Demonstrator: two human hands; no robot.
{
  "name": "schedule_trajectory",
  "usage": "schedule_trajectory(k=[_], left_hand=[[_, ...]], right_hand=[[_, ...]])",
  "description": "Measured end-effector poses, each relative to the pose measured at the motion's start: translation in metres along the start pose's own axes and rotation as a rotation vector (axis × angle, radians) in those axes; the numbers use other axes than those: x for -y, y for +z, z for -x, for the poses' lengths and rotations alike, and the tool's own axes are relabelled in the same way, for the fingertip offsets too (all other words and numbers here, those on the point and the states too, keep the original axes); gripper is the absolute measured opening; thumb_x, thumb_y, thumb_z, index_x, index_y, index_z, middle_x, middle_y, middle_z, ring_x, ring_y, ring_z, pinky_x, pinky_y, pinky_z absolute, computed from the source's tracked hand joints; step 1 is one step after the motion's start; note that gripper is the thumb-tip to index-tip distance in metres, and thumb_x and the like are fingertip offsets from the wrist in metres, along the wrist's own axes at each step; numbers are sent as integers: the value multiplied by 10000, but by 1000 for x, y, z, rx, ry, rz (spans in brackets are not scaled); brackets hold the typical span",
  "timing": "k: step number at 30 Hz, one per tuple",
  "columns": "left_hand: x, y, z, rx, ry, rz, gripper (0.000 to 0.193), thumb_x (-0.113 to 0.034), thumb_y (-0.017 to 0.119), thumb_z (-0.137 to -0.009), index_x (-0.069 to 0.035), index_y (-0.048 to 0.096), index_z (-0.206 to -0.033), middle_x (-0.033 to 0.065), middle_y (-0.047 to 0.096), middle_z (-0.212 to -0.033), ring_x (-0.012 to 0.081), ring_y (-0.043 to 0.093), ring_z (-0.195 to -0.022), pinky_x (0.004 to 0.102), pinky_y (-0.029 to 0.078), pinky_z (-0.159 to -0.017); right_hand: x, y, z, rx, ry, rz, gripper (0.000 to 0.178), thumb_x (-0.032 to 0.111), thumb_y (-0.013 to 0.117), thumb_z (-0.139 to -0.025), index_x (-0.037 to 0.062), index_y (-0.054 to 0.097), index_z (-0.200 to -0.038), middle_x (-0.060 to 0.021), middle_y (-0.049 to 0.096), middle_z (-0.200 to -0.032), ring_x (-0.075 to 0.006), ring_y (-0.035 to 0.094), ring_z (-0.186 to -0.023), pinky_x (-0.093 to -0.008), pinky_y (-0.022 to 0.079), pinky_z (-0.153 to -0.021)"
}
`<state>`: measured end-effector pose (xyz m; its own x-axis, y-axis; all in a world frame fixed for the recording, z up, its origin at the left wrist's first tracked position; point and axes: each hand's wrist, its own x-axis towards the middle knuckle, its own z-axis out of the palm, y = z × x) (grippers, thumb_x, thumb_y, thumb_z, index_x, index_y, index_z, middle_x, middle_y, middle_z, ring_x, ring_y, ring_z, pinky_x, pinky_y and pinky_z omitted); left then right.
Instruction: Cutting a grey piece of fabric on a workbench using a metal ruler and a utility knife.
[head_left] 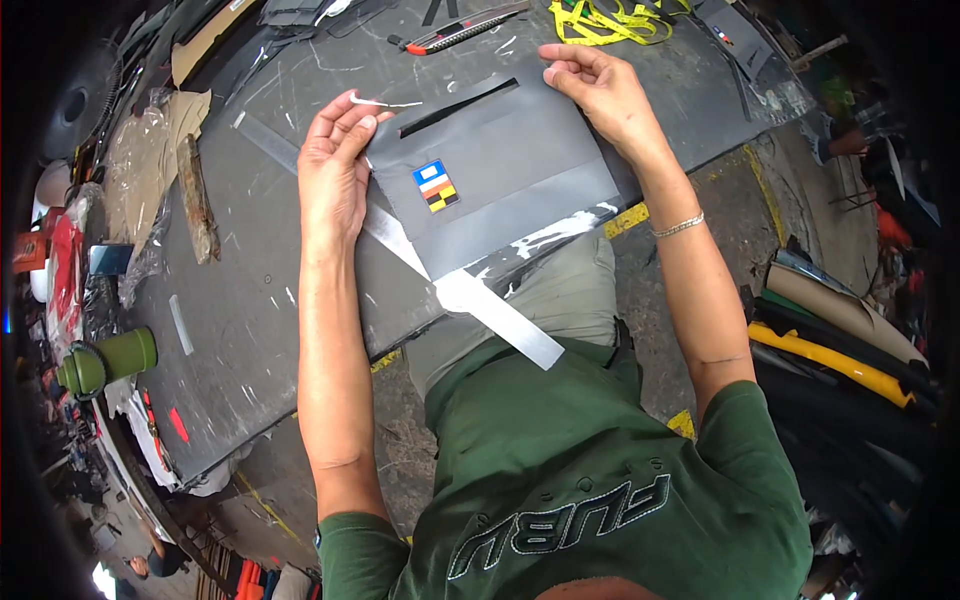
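While the right hand (612, 95) pinches the slotted gray panel (520, 160) at its far right corner, the left hand (335, 170) curls at the left edge, grip unclear, thin white sliver (388, 103) by the fingertips. Panel sits between both hands over the tabletop (260, 320), probably held two-sided for steadiness.

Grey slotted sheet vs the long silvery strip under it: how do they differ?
Shape: the grey sheet is a broad panel; the silvery strip is long and narrow.
Look: the sheet is dull grey with a slot and a multicoloured patch; the strip is paler and shinier, with no such patch showing.
Pose: the sheet lies over the strip, which passes beneath its lower left corner.
Shared: both look thin, with straight edges.
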<state>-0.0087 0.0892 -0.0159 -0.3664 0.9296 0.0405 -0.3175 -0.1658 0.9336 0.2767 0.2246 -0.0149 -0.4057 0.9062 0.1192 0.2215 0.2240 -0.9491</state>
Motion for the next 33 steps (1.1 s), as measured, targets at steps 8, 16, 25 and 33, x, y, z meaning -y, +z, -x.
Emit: schedule_trajectory(k=[8, 16, 25, 33], left_hand=[[3, -2, -2, -118, -55, -170, 356, -74, 664, -1006, -30, 587, -1351, 46, 736, -1154, 74, 689, -972, 185, 487, -689], [-8, 8, 7, -18, -177, -283, 374, -190, 733, -988, -36, 620, -1309, 16, 741, -1051, 60, 672, -910, 238, 534, -780], [-14, -3, 2, 142, -243, -162, 356, -155, 718, -993, -25, 619, -1309, 10, 731, -976, 62, 669, -858, 212, 538, -734], [-11, -10, 0, 111, -90, -175, 347, -181, 779, -949, -74, 666, -1259, -50, 728, -974, -41, 600, -774, 141, 338, -515]], right_hand=[[6, -5, 8, -62, -74, -101, 312, 151, 741, -966, 21, 708, -1248, 36, 657, -978, -40, 568, -859, -197, 464, -764], [3, -9, 12, -136, -45, -263, 289, 161, 742, -969, 31, 695, -1222, 49, 637, -959, -22, 518, -793, -184, 387, -662], [56, -8, 58, 262, 98, -623, 465, 119, 725, -957, -43, 557, -1360, -163, 738, -1159, -135, 718, -931, -272, 591, -881], [54, -6, 73, 75, 36, -673, 408, 156, 724, -971, -10, 620, -1329, -128, 753, -1095, -131, 718, -958, -284, 597, -880]])
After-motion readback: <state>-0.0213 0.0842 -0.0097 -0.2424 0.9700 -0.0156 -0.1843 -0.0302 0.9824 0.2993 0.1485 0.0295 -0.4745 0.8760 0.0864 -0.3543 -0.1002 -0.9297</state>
